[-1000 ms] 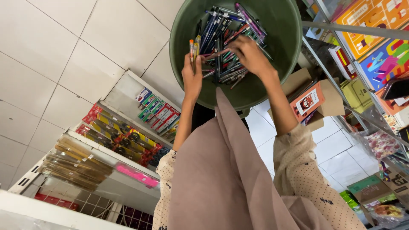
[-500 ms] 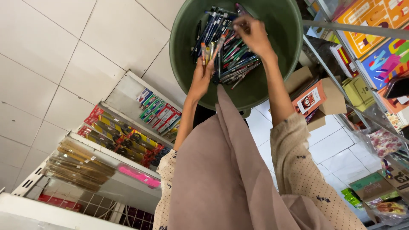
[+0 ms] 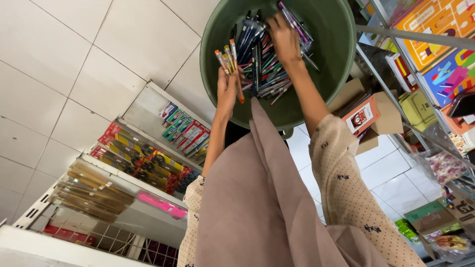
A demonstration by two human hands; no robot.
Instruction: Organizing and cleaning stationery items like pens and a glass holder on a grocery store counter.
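While the left hand [image 3: 226, 89] is clenched around a small bundle of orange-tipped pens [image 3: 228, 62], holding them upright at the near rim of the green bucket [image 3: 341, 29], the right hand [image 3: 284, 37] reaches deeper into the bucket and lies on the loose pile of pens [image 3: 262, 64]. Its fingers [image 3: 277, 24] curl down into the pile and touch the pens there, but whether they actually grasp one cannot be told from this angle. The pile fills the bucket's bottom, a jumble of blue, black, green and pink barrels lying crosswise. Both forearms stretch forward out of cream sleeves [image 3: 346, 193] dotted with small dark marks, and a mauve cloth [image 3: 262, 207] hangs between them, its tip reaching the bucket's rim. Left of the bucket, on the white tiled floor [image 3: 74, 64], stand display racks [image 3: 143, 158] holding rows of packaged goods in red, yellow and green. To the right, a metal shelf [image 3: 396, 89] carries colourful boxes and books, with an open cardboard box [image 3: 371, 116] just beside the bucket.
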